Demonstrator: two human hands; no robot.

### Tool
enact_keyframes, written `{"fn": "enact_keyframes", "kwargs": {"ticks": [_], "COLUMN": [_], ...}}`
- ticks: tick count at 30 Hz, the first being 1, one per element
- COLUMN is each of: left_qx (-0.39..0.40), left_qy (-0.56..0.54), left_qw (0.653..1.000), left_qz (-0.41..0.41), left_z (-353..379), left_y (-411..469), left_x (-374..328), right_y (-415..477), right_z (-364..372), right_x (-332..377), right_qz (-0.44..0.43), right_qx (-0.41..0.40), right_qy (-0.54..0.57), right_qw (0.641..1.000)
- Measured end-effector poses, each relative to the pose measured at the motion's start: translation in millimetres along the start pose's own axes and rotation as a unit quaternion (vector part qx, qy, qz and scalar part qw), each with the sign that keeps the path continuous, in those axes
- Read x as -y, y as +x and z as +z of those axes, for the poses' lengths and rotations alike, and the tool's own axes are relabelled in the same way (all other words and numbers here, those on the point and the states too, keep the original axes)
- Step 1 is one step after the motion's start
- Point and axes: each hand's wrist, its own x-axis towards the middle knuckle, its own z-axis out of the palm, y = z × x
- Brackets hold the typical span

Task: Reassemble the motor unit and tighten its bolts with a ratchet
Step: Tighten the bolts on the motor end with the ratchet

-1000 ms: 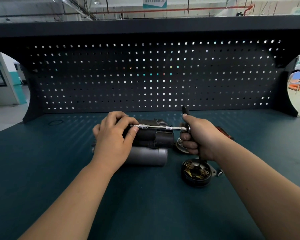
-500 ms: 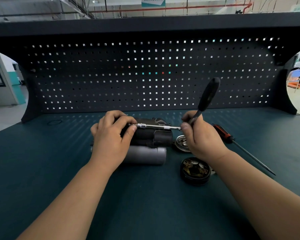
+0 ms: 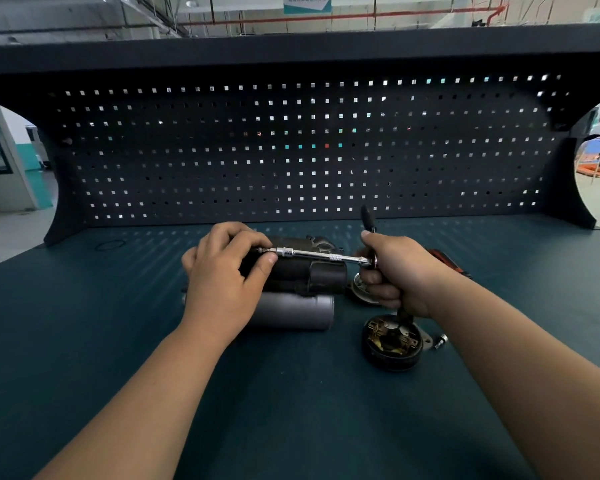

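Status: reassembly partway, by my reading. The motor unit (image 3: pixel 302 282) lies on its side near the back edge of the surface (image 3: pixel 291 393), about midway between the left and right edges. The grey cylinder faces the front edge and the dark upper body sits behind it.

Still off the motor:
- end cap (image 3: pixel 392 341) with its brush gear showing, open side up, lying toward the front edge from the motor's right end
- loose bolt (image 3: pixel 440 341) just beside the cap
- round metal cover (image 3: pixel 359 289) at the motor's right end, partly hidden

One fastener on the upper body appears to be under the tool now. Its head is hidden, so I cannot tell how far it is seated.

Left hand (image 3: pixel 222 271): arched over the motor's left end, fingers curled. Forefinger and thumb pinch the socket end of the extension bar (image 3: pixel 323 255), which runs level along the motor's top.

Right hand (image 3: pixel 399 271): fist closed round the ratchet (image 3: pixel 368 220) handle. The handle stands roughly upright, its black tip showing above the fist. A screwdriver (image 3: pixel 444 259) lies behind this wrist.
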Motion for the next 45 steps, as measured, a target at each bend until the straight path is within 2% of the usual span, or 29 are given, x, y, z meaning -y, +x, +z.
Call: {"fn": "enact_keyframes", "kwargs": {"ticks": [7,9,11,12,14,17,20,23,28,33,36,38,41,43,45], "left_qx": [0.002,0.002,0.003,0.004,0.008,0.012,0.016,0.023,0.028,0.017,0.027,0.027,0.02,0.015,0.016], "left_qy": [-0.003,-0.008,-0.009,-0.008,-0.005,0.003,0.008,0.008,0.011,0.018,0.017,0.021,0.036,0.045,0.048], "left_qw": [1.0,1.0,1.0,1.0,1.0,1.0,1.0,1.0,0.999,1.0,0.999,0.999,0.999,0.999,0.999], "left_qz": [0.006,0.006,0.005,0.004,0.002,-0.007,-0.01,-0.015,-0.019,-0.011,-0.013,-0.018,-0.017,-0.015,-0.011], "left_z": [-1.4,-2.0,-2.8,-3.1,-3.4,-3.2,-3.7,-4.5,-4.8,-5.2,-7.3,-7.5,-4.9,-4.3,-4.5], "left_y": [0.1,0.7,0.8,0.9,1.3,2.4,2.9,2.5,0.9,-0.8,-1.0,-0.6,-1.2,-2.0,-2.8], "left_x": [1.5,1.3,1.0,0.7,0.3,-0.1,-0.9,-0.8,-5.7,-5.4,-4.3,-5.8,-6.9,-6.5,-5.0], "right_y": [0.8,0.8,3.1,3.8,2.8,0.3,0.7,1.1,1.1,5.0,4.2,6.1,14.6,18.5,21.7], "right_z": [0.4,1.5,2.9,3.3,2.6,-3.0,-8.0,-7.2,-3.2,0.1,4.0,2.9,-5.2,-9.0,-11.1], "right_x": [-1.2,-1.3,-5.5,-9.0,-18.9,-34.5,-42.3,-44.5,-48.7,-47.7,-36.4,-21.3,5.4,21.1,25.9], "right_qz": [0.017,0.0,-0.053,-0.097,-0.214,-0.373,-0.428,-0.442,-0.399,-0.402,-0.369,-0.304,-0.132,-0.006,0.06], "right_qx": [0.013,0.003,-0.028,-0.061,-0.135,-0.155,-0.156,-0.16,-0.173,-0.175,-0.176,-0.173,-0.066,0.026,0.078], "right_qy": [-0.002,-0.009,-0.059,-0.108,-0.195,-0.28,-0.33,-0.331,-0.286,-0.256,-0.195,-0.172,-0.09,-0.042,-0.021], "right_qw": [1.0,1.0,0.997,0.988,0.947,0.871,0.827,0.818,0.854,0.861,0.892,0.921,0.985,0.999,0.995]}}
